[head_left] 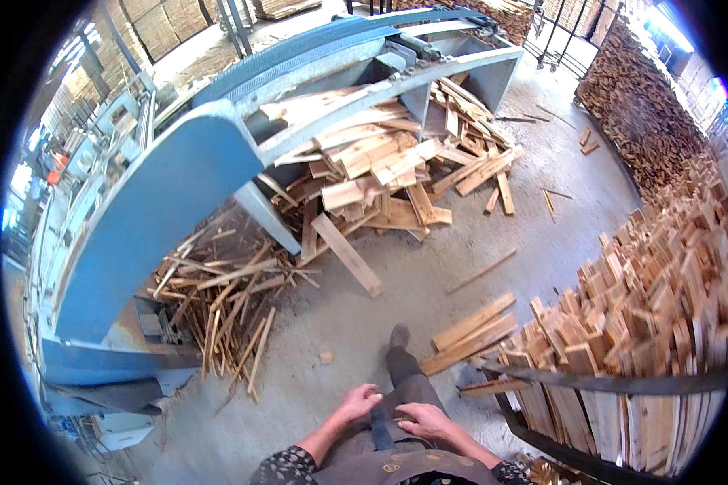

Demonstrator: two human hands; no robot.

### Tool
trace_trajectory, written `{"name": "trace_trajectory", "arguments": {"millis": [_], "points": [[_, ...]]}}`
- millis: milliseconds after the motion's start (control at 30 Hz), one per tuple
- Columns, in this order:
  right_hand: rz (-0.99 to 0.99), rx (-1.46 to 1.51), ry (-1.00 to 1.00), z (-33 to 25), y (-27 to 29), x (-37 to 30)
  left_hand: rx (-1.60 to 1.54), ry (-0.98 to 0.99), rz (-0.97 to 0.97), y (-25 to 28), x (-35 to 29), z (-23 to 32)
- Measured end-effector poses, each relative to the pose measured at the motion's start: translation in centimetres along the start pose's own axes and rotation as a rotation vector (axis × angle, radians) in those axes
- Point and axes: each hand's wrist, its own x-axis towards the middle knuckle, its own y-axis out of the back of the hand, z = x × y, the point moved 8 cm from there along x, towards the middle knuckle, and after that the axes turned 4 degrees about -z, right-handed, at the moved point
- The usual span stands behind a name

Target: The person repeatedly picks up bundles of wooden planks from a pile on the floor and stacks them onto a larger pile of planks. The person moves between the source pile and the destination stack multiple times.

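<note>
Both of my hands are low in front of my body, above my dark trousers and brown apron [412, 462]. My left hand [358, 402] is loosely curled, fingers slightly apart, with nothing visible in it. Close by on the right, my right hand [425, 420] has its thumb and fingers bent and parted; no held thing shows. A dark blue-grey strip [382, 428] hangs between them. One dark shoe [399, 336] points forward on the concrete floor. Right of that shoe lie loose boards [471, 333], apart from both hands.
A blue machine [162, 202] curves across the left and back. Short boards [380, 162] heap under its frame, some spilling onto the floor. Thin sticks [234, 315] pile nearer me. On the right, a metal-framed rack [615, 378] holds upright wood pieces; a tall wood stack [639, 105] stands behind.
</note>
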Motion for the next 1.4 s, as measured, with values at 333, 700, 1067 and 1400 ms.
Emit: {"name": "trace_trajectory", "arguments": {"millis": [333, 700, 1067, 1400], "points": [[-0.024, -0.115, 0.063, 8.0, 38.6, 27.4, 0.008, 0.023, 0.097, 19.1, 26.6, 22.4], [0.291, 0.255, -0.041, 8.0, 62.4, 42.1, -0.212, -0.251, 0.358, 44.8, 40.3, 45.4], [0.087, 0.237, -0.150, 8.3, 62.1, 48.7, -0.101, -0.340, 0.341, 51.3, 51.0, 49.5], [-0.026, 1.185, -0.099, 12.7, 83.7, 76.1, 0.091, -0.208, 0.694, 60.1, 72.3, 55.7]]}}
